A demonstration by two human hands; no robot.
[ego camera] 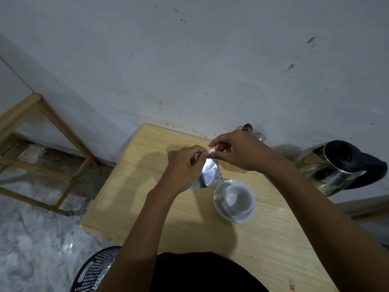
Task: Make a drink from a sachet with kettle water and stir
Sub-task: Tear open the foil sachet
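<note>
A silver foil sachet hangs above the wooden table, held by its top edge. My left hand pinches the top left corner and my right hand pinches the top right corner. Just right of the sachet's lower end stands an empty white cup on a white saucer. A steel kettle with a black lid and handle stands at the table's right edge. A spoon and a fork stick up behind my right hand, by the wall.
A grey wall closes off the far side of the table. A bare wooden frame stands on the marbled floor to the left. A dark perforated basket sits on the floor by my left forearm.
</note>
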